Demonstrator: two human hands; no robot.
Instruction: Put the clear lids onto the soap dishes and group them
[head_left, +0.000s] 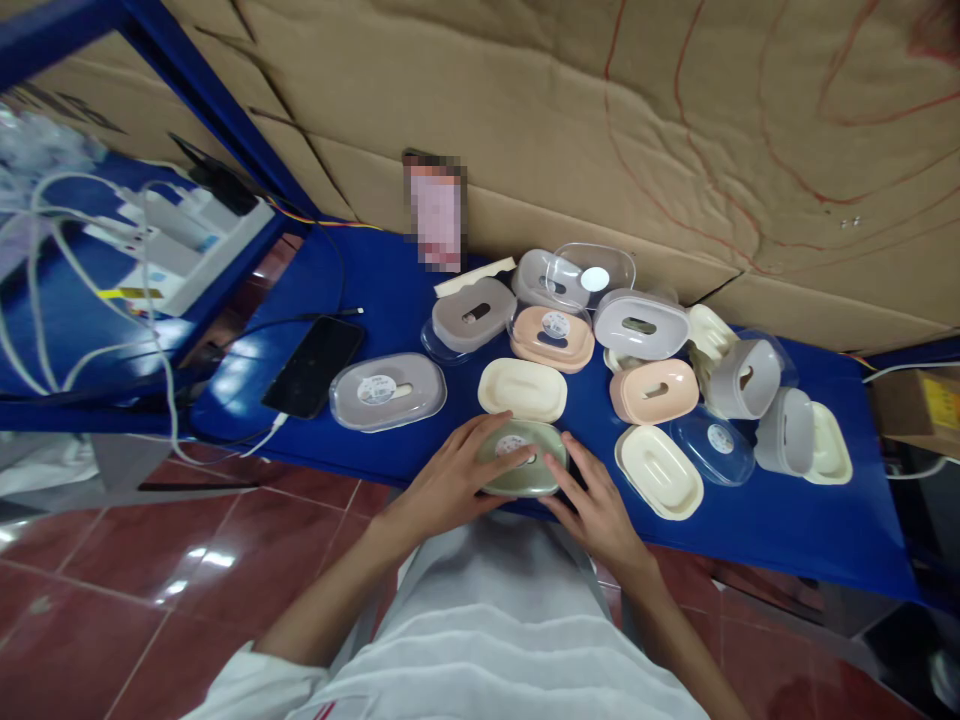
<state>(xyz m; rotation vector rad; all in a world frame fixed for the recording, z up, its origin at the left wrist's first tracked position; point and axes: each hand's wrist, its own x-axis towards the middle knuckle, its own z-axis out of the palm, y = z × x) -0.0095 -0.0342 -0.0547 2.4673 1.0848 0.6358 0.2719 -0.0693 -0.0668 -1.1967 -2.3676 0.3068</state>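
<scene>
My left hand (457, 480) and my right hand (596, 505) grip a green oval soap box (521, 460) with a clear lid and a round sticker, at the near edge of the blue shelf (375, 280). The left fingers lie over its top and left side. The right fingers press against its right side. Just behind it sits a cream oval box (523, 389).
Several oval boxes and lids in grey, peach and cream crowd the shelf, among them a grey lidded box (388, 391) at the left and a cream tray (658, 471) at the right. A black phone (313, 366) lies plugged in. White cables (90, 290) hang at far left. Cardboard lines the back.
</scene>
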